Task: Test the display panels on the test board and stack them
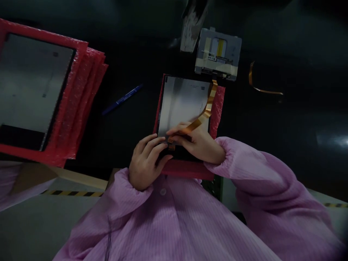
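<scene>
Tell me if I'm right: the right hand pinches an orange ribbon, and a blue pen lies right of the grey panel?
Not quite: the head view shows the blue pen lying left of the grey panel, not right. The right hand does pinch an orange ribbon.

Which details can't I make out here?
Head view:
Ribbon cable gripped by the right hand: partly hidden by its fingers.
Centre panel beneath that hand: covered.
Lettering on blue pen: too small.
Label on grey box: too small, dim.
Leftmost panel, lower left corner: cut off by left edge.
</scene>
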The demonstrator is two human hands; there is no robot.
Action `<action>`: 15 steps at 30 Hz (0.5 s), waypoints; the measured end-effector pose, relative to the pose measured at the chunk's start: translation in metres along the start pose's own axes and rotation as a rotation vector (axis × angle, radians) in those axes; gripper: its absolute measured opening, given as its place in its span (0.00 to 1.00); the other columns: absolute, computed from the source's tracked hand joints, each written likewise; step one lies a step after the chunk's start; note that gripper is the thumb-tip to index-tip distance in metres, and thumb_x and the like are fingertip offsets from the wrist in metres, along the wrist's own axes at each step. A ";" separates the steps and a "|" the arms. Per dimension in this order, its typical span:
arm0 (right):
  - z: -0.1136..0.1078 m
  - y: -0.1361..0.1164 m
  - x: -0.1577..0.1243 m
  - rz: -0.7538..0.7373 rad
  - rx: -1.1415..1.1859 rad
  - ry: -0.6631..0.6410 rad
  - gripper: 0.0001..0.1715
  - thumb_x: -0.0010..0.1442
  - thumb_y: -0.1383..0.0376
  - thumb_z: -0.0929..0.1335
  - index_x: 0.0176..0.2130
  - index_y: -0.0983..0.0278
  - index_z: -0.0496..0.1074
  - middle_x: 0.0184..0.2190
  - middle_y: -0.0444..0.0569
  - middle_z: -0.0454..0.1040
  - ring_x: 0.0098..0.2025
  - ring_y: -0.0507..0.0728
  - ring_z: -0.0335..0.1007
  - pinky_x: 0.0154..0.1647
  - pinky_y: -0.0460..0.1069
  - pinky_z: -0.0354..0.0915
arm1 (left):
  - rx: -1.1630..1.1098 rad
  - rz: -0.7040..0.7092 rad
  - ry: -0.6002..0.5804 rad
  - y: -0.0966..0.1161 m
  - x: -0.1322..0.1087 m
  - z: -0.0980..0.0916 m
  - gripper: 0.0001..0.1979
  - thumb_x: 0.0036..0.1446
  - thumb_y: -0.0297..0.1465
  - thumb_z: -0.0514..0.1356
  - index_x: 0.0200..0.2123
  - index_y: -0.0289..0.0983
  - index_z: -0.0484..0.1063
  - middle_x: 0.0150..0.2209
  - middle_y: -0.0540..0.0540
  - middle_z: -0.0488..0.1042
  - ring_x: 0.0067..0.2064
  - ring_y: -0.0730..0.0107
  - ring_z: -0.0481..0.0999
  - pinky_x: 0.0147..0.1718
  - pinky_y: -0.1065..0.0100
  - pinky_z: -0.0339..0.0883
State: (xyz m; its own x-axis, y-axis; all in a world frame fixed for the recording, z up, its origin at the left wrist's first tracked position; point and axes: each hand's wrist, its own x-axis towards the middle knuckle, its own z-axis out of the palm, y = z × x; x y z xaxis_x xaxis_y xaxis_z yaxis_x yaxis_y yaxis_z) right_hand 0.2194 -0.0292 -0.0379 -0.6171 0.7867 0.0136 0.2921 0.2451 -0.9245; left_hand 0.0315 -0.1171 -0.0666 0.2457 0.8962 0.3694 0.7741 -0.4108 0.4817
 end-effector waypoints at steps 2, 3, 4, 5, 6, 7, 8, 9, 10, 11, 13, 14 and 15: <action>-0.001 0.000 0.000 0.003 -0.044 -0.033 0.10 0.64 0.72 0.64 0.42 0.63 0.72 0.42 0.48 0.75 0.44 0.55 0.72 0.50 0.52 0.67 | -0.013 -0.006 0.011 0.000 0.000 0.001 0.16 0.56 0.32 0.66 0.47 0.37 0.69 0.48 0.42 0.77 0.56 0.55 0.72 0.54 0.52 0.71; -0.001 0.000 0.000 0.003 -0.067 -0.052 0.09 0.64 0.72 0.64 0.42 0.63 0.72 0.42 0.49 0.75 0.44 0.56 0.72 0.50 0.52 0.67 | -0.016 -0.006 0.013 0.000 0.000 0.001 0.17 0.56 0.32 0.66 0.47 0.38 0.68 0.48 0.42 0.77 0.56 0.56 0.72 0.54 0.53 0.71; -0.002 -0.001 0.000 0.002 -0.091 -0.075 0.09 0.64 0.72 0.64 0.41 0.63 0.72 0.41 0.49 0.75 0.44 0.56 0.72 0.49 0.52 0.66 | -0.017 -0.006 0.015 0.000 0.000 0.001 0.17 0.56 0.32 0.66 0.47 0.38 0.68 0.48 0.43 0.77 0.56 0.56 0.72 0.54 0.53 0.71; -0.003 -0.001 0.001 0.003 -0.114 -0.101 0.09 0.64 0.72 0.64 0.41 0.63 0.73 0.41 0.49 0.76 0.44 0.57 0.72 0.49 0.52 0.66 | -0.018 -0.006 0.016 0.000 0.000 0.001 0.17 0.56 0.32 0.66 0.47 0.38 0.68 0.48 0.43 0.77 0.56 0.57 0.72 0.54 0.54 0.71; -0.003 -0.001 0.001 0.006 -0.138 -0.124 0.09 0.64 0.71 0.64 0.40 0.63 0.73 0.41 0.49 0.76 0.44 0.57 0.72 0.49 0.52 0.66 | -0.020 -0.005 0.017 0.000 0.000 0.001 0.17 0.56 0.32 0.67 0.47 0.38 0.68 0.48 0.43 0.77 0.56 0.57 0.72 0.54 0.54 0.71; -0.004 -0.001 0.001 0.009 -0.163 -0.142 0.09 0.65 0.70 0.63 0.40 0.63 0.73 0.40 0.49 0.76 0.45 0.57 0.71 0.49 0.53 0.65 | -0.021 -0.002 0.018 0.000 0.000 0.001 0.17 0.55 0.32 0.67 0.46 0.37 0.68 0.48 0.42 0.77 0.56 0.57 0.72 0.54 0.54 0.71; -0.004 -0.001 0.001 0.010 -0.185 -0.156 0.10 0.65 0.70 0.63 0.40 0.63 0.74 0.40 0.50 0.76 0.45 0.58 0.71 0.49 0.53 0.65 | -0.023 0.002 0.021 0.000 0.000 0.001 0.17 0.55 0.31 0.67 0.46 0.37 0.68 0.48 0.42 0.77 0.56 0.57 0.72 0.54 0.55 0.71; -0.004 -0.001 0.001 0.010 -0.203 -0.171 0.10 0.65 0.69 0.63 0.40 0.63 0.74 0.40 0.50 0.77 0.45 0.58 0.71 0.49 0.53 0.65 | -0.023 0.004 0.022 0.000 0.000 0.001 0.17 0.55 0.31 0.67 0.46 0.37 0.69 0.48 0.42 0.77 0.56 0.57 0.72 0.54 0.55 0.71; -0.005 -0.001 0.001 0.009 -0.215 -0.187 0.10 0.65 0.69 0.63 0.40 0.63 0.74 0.41 0.50 0.77 0.46 0.59 0.71 0.49 0.54 0.66 | -0.022 0.007 0.024 -0.001 0.001 0.001 0.16 0.55 0.31 0.67 0.46 0.37 0.69 0.48 0.42 0.77 0.56 0.56 0.72 0.54 0.54 0.71; -0.005 -0.001 0.001 0.008 -0.221 -0.198 0.10 0.65 0.68 0.63 0.40 0.63 0.75 0.41 0.51 0.77 0.46 0.58 0.72 0.49 0.53 0.66 | -0.022 0.009 0.026 -0.001 0.001 0.001 0.16 0.55 0.31 0.67 0.46 0.37 0.69 0.48 0.42 0.77 0.56 0.56 0.72 0.54 0.54 0.71; -0.005 -0.001 0.001 0.000 -0.228 -0.210 0.11 0.66 0.69 0.62 0.41 0.64 0.75 0.42 0.51 0.77 0.46 0.58 0.72 0.49 0.53 0.66 | -0.021 0.014 0.033 -0.001 0.001 0.001 0.16 0.55 0.31 0.67 0.45 0.37 0.69 0.48 0.42 0.77 0.56 0.56 0.73 0.54 0.54 0.72; -0.005 -0.001 0.001 -0.006 -0.235 -0.210 0.11 0.66 0.69 0.62 0.41 0.64 0.75 0.43 0.51 0.77 0.46 0.58 0.72 0.50 0.53 0.66 | -0.020 0.018 0.035 -0.001 0.001 0.001 0.15 0.55 0.31 0.67 0.45 0.37 0.70 0.47 0.42 0.77 0.56 0.56 0.73 0.54 0.54 0.72; -0.005 -0.001 0.001 -0.013 -0.243 -0.206 0.11 0.65 0.69 0.63 0.41 0.64 0.75 0.43 0.50 0.77 0.46 0.57 0.72 0.50 0.53 0.66 | -0.019 0.023 0.038 -0.001 0.001 0.001 0.15 0.54 0.31 0.67 0.45 0.36 0.70 0.47 0.42 0.77 0.56 0.56 0.73 0.53 0.54 0.72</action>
State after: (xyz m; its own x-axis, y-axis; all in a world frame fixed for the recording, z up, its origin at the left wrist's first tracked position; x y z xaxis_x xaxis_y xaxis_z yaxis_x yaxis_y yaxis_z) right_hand 0.2222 -0.0258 -0.0347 -0.7499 0.6572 -0.0757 0.4339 0.4023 -0.8062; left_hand 0.0318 -0.1151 -0.0678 0.2407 0.8798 0.4099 0.7573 -0.4344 0.4877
